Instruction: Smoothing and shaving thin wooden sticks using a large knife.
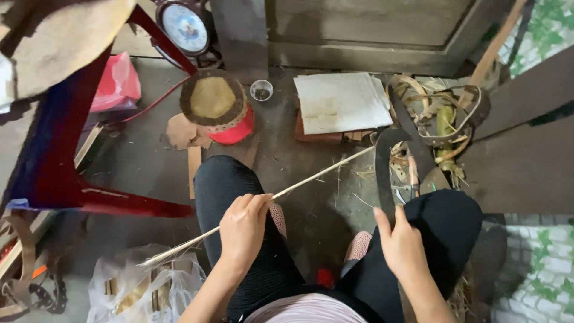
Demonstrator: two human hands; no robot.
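Lap: I look down on my own knees in black leggings, seated low over a grey concrete floor [149, 161].
Left hand: my left hand [242, 230] has its fingers [258, 203] curled shut around a long thin pale bamboo strip [281, 192], pinching it near its middle above my left knee.
Bamboo strip: it runs on a slant, its frayed near end over a crumpled clear plastic bag [146, 287] at lower left, its far end reaching to the tip of the blade.
Right hand: my right hand [402, 242] is closed on the handle of a dark curved heavy knife [385, 167], thumb laid up along it; the blade stands up from my right knee and hooks over at the top, where the strip meets it.
Beside the blade: a tangle of coiled tan bamboo strips and green offcuts [439, 122] lies just to the right of it, on the floor.
Left side: a red metal stool frame [66, 179] stands beside my left knee, its round tan seat at the upper left corner.
Further out: a round red drum-shaped tin with a woven tan lid [218, 107] sits ahead of my left knee; a small clear plastic cup [261, 90] stands just beyond it.
Centre far: a flat square white board [341, 101] rests on brown blocks.
Farthest: a round dial weighing scale [184, 27] stands near the wall, and a pink plastic bag [116, 81] lies behind the stool.
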